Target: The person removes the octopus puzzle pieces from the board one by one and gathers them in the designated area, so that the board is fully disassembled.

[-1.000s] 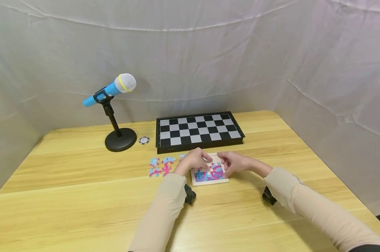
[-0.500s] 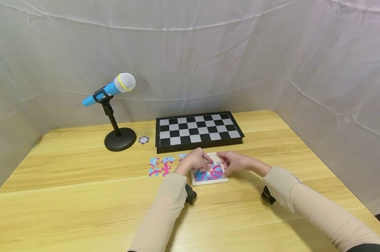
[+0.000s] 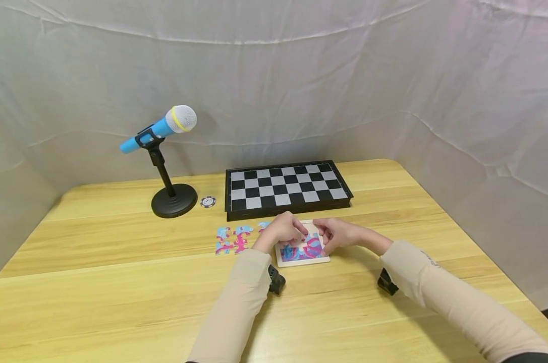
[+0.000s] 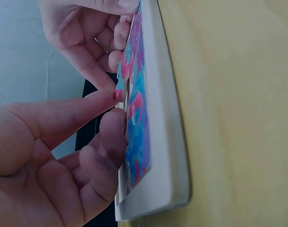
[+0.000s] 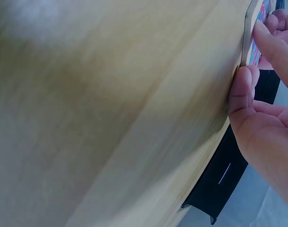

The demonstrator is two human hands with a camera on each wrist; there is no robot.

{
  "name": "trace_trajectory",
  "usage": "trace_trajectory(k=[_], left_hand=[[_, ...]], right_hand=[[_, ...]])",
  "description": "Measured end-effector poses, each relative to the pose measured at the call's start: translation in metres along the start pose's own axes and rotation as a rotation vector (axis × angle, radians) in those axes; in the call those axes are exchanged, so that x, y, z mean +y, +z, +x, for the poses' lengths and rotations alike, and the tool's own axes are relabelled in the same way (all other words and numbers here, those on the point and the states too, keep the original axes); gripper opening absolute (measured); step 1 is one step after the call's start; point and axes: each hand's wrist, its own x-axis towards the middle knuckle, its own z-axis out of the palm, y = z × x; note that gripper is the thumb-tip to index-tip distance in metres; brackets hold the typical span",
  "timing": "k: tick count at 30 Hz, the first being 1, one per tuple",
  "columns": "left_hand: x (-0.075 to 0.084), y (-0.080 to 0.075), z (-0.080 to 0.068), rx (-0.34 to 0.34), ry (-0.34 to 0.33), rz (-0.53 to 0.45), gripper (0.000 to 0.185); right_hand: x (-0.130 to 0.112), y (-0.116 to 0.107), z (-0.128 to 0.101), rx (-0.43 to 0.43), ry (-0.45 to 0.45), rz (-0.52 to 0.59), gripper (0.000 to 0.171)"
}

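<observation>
A white puzzle tray (image 3: pixel 301 260) with a pink and blue picture lies on the wooden table (image 3: pixel 119 282), in front of me. My left hand (image 3: pixel 297 233) is over its left part. In the left wrist view the left hand (image 4: pixel 116 109) pinches a puzzle piece (image 4: pixel 123 78) against the picture with thumb and fingertip. My right hand (image 3: pixel 327 236) is at the tray's right side. In the right wrist view the right hand (image 5: pixel 251 52) has its thumb on the tray's edge (image 5: pixel 247 33) and a finger on top. Part of the picture is hidden by both hands.
Several loose puzzle pieces (image 3: pixel 233 239) lie left of the tray. Behind it is a folded chessboard (image 3: pixel 285 188), with a poker chip (image 3: pixel 208 202) and a blue microphone (image 3: pixel 158 132) on a black stand (image 3: pixel 174 200) to its left. White cloth walls enclose the table.
Both hands stay on the tray. The left fingers have shifted slightly over the picture; nothing else has moved.
</observation>
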Motion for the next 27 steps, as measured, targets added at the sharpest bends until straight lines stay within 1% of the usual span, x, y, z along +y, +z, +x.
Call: trace_trajectory(k=[1, 4, 9, 15, 19, 21, 27], left_hand=[[0.0005, 0.0, -0.0003, 0.004, 0.003, 0.003, 0.011], [0.0018, -0.0005, -0.0014, 0.009, 0.011, 0.002, 0.01], [0.0029, -0.0015, -0.0022, 0.021, 0.029, -0.016, 0.009], [0.0024, -0.0017, -0.001, 0.048, 0.047, -0.099, 0.005], [0.0022, -0.0014, -0.0008, 0.048, 0.059, -0.116, 0.004], [0.0018, -0.0007, -0.0003, 0.054, 0.066, -0.12, 0.004], [0.0016, 0.0028, 0.0001, 0.076, 0.078, -0.157, 0.005]], right_hand=[[0.0001, 0.0, -0.0002, 0.001, 0.004, 0.004, 0.068], [0.0003, 0.0, -0.0002, -0.001, 0.013, 0.016, 0.076], [0.0016, -0.0003, 0.0003, -0.002, 0.005, 0.023, 0.067], [0.0012, -0.0006, -0.0002, -0.005, 0.006, 0.031, 0.059], [-0.0002, -0.0008, 0.0005, -0.006, -0.002, 0.014, 0.043], [-0.001, -0.0007, 0.0009, -0.005, -0.01, 0.012, 0.039], [-0.0023, -0.0005, 0.0018, -0.006, -0.018, 0.018, 0.037]])
